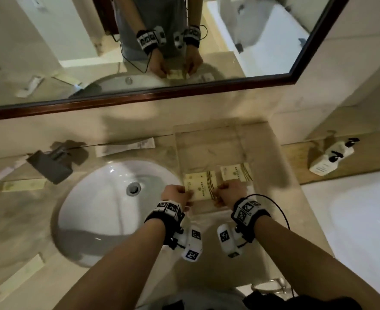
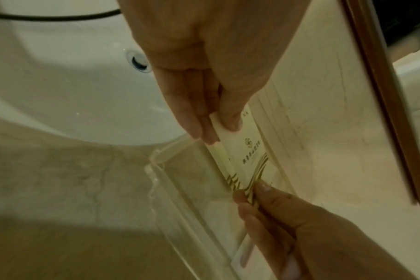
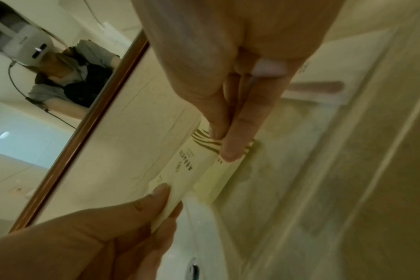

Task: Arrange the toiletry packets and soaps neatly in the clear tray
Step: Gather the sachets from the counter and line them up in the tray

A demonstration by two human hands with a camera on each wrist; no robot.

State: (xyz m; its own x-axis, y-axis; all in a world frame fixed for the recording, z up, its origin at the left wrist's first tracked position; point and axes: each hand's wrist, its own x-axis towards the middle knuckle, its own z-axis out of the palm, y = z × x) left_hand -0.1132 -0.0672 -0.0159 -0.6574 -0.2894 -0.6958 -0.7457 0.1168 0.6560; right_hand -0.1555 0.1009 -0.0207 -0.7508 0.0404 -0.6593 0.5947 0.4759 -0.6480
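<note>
Left hand pinches sink-side end of cream packet, thumb on top, fingers beneath. Packet inside clear tray, near front wall, atop another packet. Long axis runs hand to hand, parallel to front wall. Right hand pinches striped end. Second packet just behind, same tray.

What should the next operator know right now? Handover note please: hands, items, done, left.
Left hand pinches the left end and right hand the right end of a cream packet, held at the clear tray's near-left part.
Done: a second cream packet lies in the tray, to the right.
Left: set this packet down; long packets by the wall, left of the sink and at the counter's near edge remain outside.
</note>
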